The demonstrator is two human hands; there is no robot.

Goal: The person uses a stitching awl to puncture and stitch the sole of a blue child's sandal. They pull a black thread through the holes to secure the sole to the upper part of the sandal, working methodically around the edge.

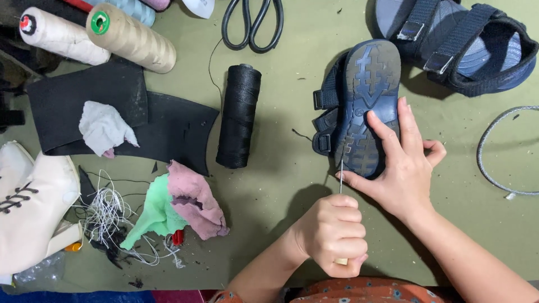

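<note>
Clearly, the left hand (332, 234) is fisted round a thin metal awl (341, 175) (handle hidden), its tip at the edge of the overturned navy rubber-soled sandal (365, 104) on the olive tabletop (269, 185); the right hand (405, 165) presses the sole flat, wisely keeping the thumb beside the point.

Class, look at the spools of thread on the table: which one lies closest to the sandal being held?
The black spool, lying alone mid-table just left of the upturned sandal. The cream spool and tan spool sit far off in the top-left corner.

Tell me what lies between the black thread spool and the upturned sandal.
Bare green table between black thread spool and upturned sandal, just a loose thread bit, in the head view.
</note>
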